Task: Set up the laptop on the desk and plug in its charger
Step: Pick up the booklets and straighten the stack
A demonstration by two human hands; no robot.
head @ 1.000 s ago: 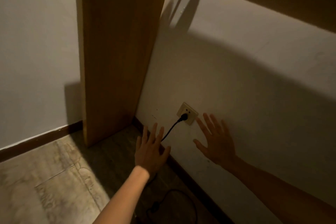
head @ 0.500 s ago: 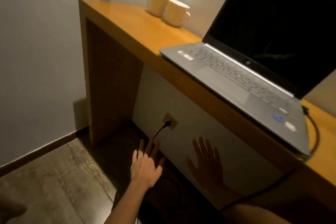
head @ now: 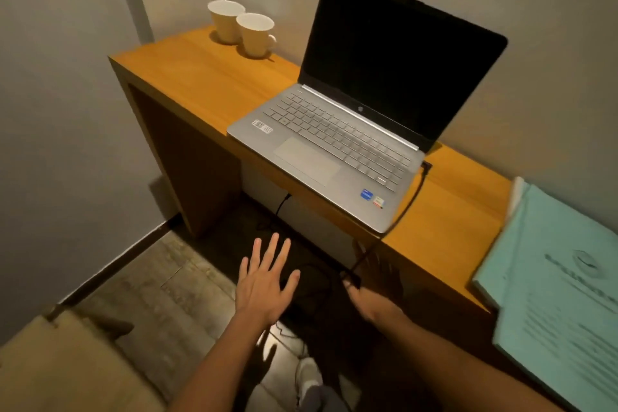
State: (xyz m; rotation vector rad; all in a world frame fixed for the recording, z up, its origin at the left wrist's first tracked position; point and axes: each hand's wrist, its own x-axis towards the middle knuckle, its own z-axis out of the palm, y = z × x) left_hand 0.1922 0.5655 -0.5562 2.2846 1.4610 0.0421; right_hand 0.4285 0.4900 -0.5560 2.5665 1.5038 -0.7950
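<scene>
A silver laptop (head: 337, 150) stands open with a dark screen on the wooden desk (head: 200, 84), its front corner jutting over the desk's edge. A black charger cable (head: 409, 201) is plugged into the laptop's right side and drops over the edge into the shadow under the desk. Another stretch of the cable (head: 282, 202) shows against the white wall below; the socket is hidden. My left hand (head: 266, 281) hovers with fingers spread below the desk's front. My right hand (head: 374, 288) is spread in the shadow under the desk edge, holding nothing.
Two cream cups (head: 242, 28) stand at the desk's back left. Teal printed papers (head: 555, 281) lie on the desk's right end. A tan cushioned seat (head: 67, 365) sits at lower left. My white shoe (head: 309, 378) rests on the tiled floor.
The view has risen from under the desk to above it. Both hands have drawn back from the wall socket toward me, still spread and holding nothing.
</scene>
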